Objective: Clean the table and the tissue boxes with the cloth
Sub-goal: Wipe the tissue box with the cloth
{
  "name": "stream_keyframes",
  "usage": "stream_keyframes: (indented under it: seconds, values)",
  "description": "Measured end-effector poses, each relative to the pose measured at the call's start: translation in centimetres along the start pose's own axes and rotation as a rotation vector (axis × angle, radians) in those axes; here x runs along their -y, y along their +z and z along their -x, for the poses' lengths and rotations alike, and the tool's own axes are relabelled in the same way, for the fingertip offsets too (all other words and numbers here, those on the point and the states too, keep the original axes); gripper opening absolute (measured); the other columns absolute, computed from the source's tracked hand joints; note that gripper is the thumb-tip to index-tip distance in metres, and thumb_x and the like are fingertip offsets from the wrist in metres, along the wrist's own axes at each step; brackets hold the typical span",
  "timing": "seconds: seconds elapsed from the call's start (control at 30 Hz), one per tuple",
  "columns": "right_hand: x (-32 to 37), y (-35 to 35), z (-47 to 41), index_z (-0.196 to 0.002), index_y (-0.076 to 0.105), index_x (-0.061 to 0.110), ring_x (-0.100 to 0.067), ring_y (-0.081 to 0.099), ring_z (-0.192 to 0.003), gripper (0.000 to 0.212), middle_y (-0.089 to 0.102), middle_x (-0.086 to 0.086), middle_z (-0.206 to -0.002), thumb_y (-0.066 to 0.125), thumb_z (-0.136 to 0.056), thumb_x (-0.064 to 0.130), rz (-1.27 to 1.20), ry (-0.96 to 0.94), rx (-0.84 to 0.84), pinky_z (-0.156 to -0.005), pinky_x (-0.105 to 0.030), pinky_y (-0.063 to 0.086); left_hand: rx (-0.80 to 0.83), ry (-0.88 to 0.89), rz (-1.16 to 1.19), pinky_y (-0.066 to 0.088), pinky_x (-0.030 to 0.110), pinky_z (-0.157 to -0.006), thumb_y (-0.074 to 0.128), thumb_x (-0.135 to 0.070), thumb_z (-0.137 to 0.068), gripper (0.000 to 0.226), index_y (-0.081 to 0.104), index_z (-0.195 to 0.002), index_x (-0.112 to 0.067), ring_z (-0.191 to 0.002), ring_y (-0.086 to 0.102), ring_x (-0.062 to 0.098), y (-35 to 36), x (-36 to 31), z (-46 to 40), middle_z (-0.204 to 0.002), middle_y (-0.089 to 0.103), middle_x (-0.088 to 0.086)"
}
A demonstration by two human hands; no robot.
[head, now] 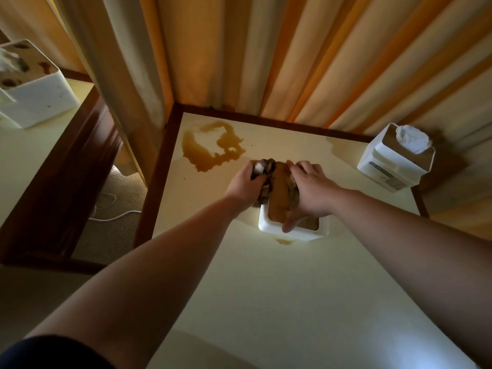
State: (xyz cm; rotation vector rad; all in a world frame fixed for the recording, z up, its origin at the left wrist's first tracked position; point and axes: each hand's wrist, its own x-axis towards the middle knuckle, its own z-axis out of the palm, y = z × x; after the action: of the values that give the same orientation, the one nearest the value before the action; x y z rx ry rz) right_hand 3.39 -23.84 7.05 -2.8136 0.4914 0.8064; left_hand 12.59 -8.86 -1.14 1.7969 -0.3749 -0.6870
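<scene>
A white tissue box point(277, 230) with a brown top panel stands in the middle of the cream table point(266, 288). My right hand point(310, 190) lies over its top and grips it. My left hand point(249, 186) is closed on a crumpled, stained cloth point(266, 171) pressed against the box's far left corner. A brown spill point(210, 147) spreads on the table near the far left corner, and a small brown patch point(284, 241) shows at the box's near edge. A second white tissue box point(394, 161) with tissue sticking out stands at the right edge.
A third white box point(34, 86) with brown stains on top sits on another table at the left. Cream and orange curtains point(292, 54) hang along the table's far side. A gap with carpet and a white cable point(111, 209) separates the two tables.
</scene>
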Motion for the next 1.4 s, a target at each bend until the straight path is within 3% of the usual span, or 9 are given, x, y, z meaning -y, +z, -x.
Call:
stream_keyframes:
  seconds: [0.33,0.53,0.63,0.8,0.93,0.97,1.13,1.3,1.4]
  values:
    - [0.0,0.3,0.1,-0.163,-0.013,0.03,-0.03,0.013,-0.149,0.178,0.014,0.002,-0.16,0.085,-0.026,0.087,0.001,0.013,0.001,-0.122,-0.051,0.029,0.099,-0.126,0.055,0.056,0.039,-0.073,0.047,-0.022,-0.094,0.037,0.055,-0.129,-0.03,-0.086,0.067,0.027,0.7,3.9,1.3,-0.099,0.071,0.006]
    - [0.1,0.3,0.2,-0.163,-0.013,0.029,-0.032,0.01,-0.152,0.182,0.012,0.0,-0.163,0.081,-0.021,0.092,0.0,0.021,0.0,-0.124,-0.052,0.026,0.024,-0.16,0.237,0.049,0.031,-0.056,0.049,-0.008,-0.094,0.035,0.048,-0.124,-0.026,-0.066,0.059,0.022,2.1,5.1,6.3,-0.084,0.063,0.011]
    - [0.2,0.3,0.3,-0.164,-0.012,0.028,-0.034,0.01,-0.152,0.18,0.012,-0.002,-0.163,0.082,-0.023,0.092,0.007,0.02,-0.009,-0.123,-0.053,0.026,-0.034,-0.166,0.268,0.05,0.036,-0.059,0.048,-0.012,-0.09,0.037,0.043,-0.123,-0.03,-0.076,0.06,0.025,3.5,5.7,8.2,-0.096,0.061,0.012]
    - [0.1,0.4,0.5,-0.164,-0.01,0.027,-0.034,0.012,-0.151,0.177,0.013,-0.004,-0.163,0.085,-0.027,0.087,0.006,0.024,-0.022,-0.123,-0.053,0.027,-0.061,-0.08,0.078,0.05,0.028,-0.066,0.048,-0.013,-0.097,0.033,0.038,-0.122,-0.032,-0.098,0.065,0.025,4.2,6.4,9.6,-0.115,0.061,0.009]
    - [0.0,0.8,0.8,-0.164,-0.008,0.027,-0.032,0.013,-0.15,0.176,0.015,-0.001,-0.161,0.088,-0.028,0.085,-0.013,0.023,-0.035,-0.121,-0.053,0.029,-0.117,-0.088,0.126,0.048,0.027,-0.049,0.041,-0.005,-0.104,0.027,0.047,-0.114,-0.03,-0.052,0.057,0.004,3.2,5.2,8.5,-0.075,0.063,0.001]
    - [-0.1,0.9,0.8,-0.164,-0.008,0.027,-0.032,0.012,-0.151,0.176,0.013,0.0,-0.162,0.088,-0.029,0.084,-0.01,0.02,-0.032,-0.121,-0.053,0.029,-0.119,-0.081,0.108,0.049,0.026,-0.048,0.043,-0.009,-0.106,0.024,0.049,-0.116,-0.03,-0.051,0.056,0.002,2.9,4.8,8.1,-0.074,0.063,-0.001]
    - [-0.2,0.9,1.2,-0.164,-0.013,0.03,-0.029,0.007,-0.153,0.18,0.008,0.006,-0.164,0.088,-0.026,0.085,-0.002,-0.024,0.003,-0.122,-0.055,0.028,-0.086,-0.061,0.015,0.057,0.035,-0.081,0.048,-0.024,-0.105,0.028,0.054,-0.131,-0.03,-0.094,0.066,0.015,1.5,2.5,4.8,-0.106,0.068,-0.005]
    - [-0.8,0.0,1.5,-0.162,-0.02,0.029,-0.027,-0.004,-0.157,0.178,-0.007,0.009,-0.169,0.092,-0.033,0.079,0.159,-0.141,0.087,-0.127,-0.052,0.016,-0.065,-0.069,0.026,0.055,0.027,-0.073,0.052,-0.025,-0.106,0.021,0.055,-0.126,-0.031,-0.091,0.064,0.008,0.1,1.9,3.5,-0.101,0.065,-0.01]
    - [-0.8,-0.6,2.1,-0.162,-0.02,0.035,-0.029,-0.014,-0.158,0.171,-0.019,0.007,-0.171,0.09,-0.039,0.079,0.209,-0.149,0.111,-0.127,-0.055,0.006,-0.064,-0.079,0.021,0.055,0.03,-0.078,0.055,-0.023,-0.104,0.028,0.056,-0.131,-0.027,-0.096,0.065,0.014,-0.5,3.0,4.1,-0.106,0.067,-0.006]
